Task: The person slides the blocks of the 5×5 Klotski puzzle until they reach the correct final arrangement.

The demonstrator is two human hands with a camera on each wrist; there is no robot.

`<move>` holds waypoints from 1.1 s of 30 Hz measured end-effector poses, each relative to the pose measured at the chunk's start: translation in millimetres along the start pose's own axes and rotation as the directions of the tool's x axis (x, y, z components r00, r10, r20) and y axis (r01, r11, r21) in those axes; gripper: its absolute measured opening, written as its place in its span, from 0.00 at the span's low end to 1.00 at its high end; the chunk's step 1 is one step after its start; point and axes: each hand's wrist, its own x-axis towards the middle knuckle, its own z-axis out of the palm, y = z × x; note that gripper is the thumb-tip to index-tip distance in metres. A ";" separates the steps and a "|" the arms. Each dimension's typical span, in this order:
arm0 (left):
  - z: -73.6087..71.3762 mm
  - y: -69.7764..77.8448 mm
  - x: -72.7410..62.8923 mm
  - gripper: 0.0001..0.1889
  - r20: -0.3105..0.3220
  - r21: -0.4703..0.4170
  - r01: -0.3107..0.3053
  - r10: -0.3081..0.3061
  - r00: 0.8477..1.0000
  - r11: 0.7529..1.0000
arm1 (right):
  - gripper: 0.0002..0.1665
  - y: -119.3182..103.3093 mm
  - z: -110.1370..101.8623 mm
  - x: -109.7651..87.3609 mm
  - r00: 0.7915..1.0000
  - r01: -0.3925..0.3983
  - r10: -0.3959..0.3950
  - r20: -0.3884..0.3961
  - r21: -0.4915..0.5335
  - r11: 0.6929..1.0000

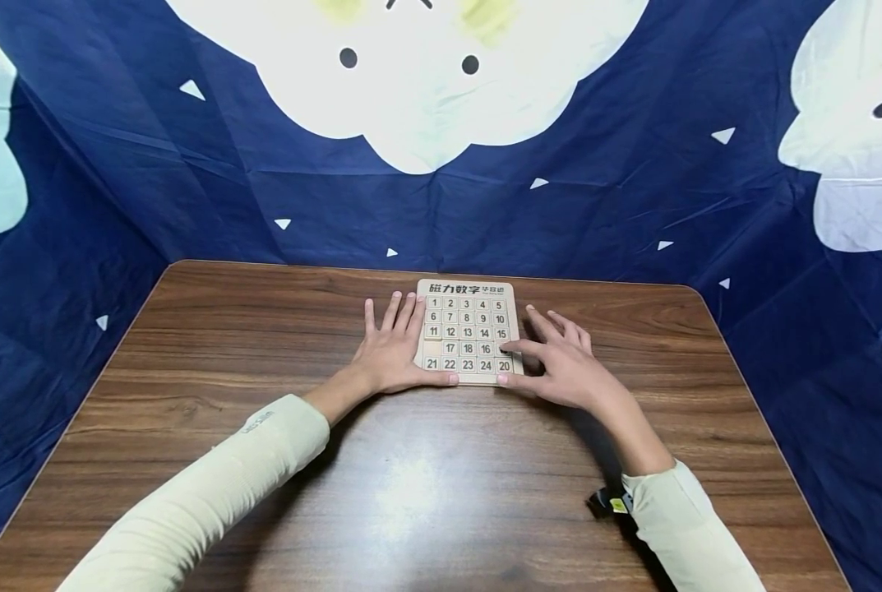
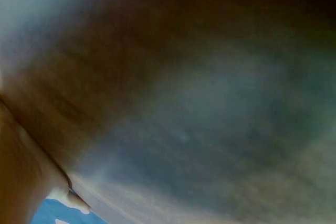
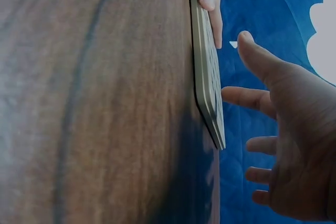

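Note:
A light wooden number slide puzzle (image 1: 475, 332) lies flat on the table, numbered tiles in rows inside its frame. A gap (image 1: 432, 348) shows at the left end of the row holding 17, 18 and 16. My left hand (image 1: 392, 353) rests along the left side, fingers straight, thumb along the bottom edge. With its index finger extended, my right hand (image 1: 570, 366) touches the tile at that row's right end; the fingertip hides its number. The right thumb is at the lower right corner. In the right wrist view the puzzle (image 3: 207, 66) appears edge-on.
The brown wood-grain table (image 1: 411, 477) spreads in front of the puzzle. Behind and beside it hangs a dark blue cloth (image 1: 485, 214) with white cloud shapes. A small black device (image 1: 602, 503) is at the right wrist. The left wrist view is mostly blurred tabletop.

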 end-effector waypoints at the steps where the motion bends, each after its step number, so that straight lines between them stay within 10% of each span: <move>1: 0.3 -0.2 0.3 0.83 -0.002 0.000 -0.001 0.001 1.000 1.000 | 0.38 -0.2 0.6 -1.2 1.000 0.006 -0.006 0.002 0.007 1.000; 33: -3.5 -0.5 -0.1 0.84 0.007 0.002 0.002 -0.002 1.000 1.000 | 0.33 -12.4 6.3 -3.2 0.999 0.040 -0.039 -0.020 0.041 0.998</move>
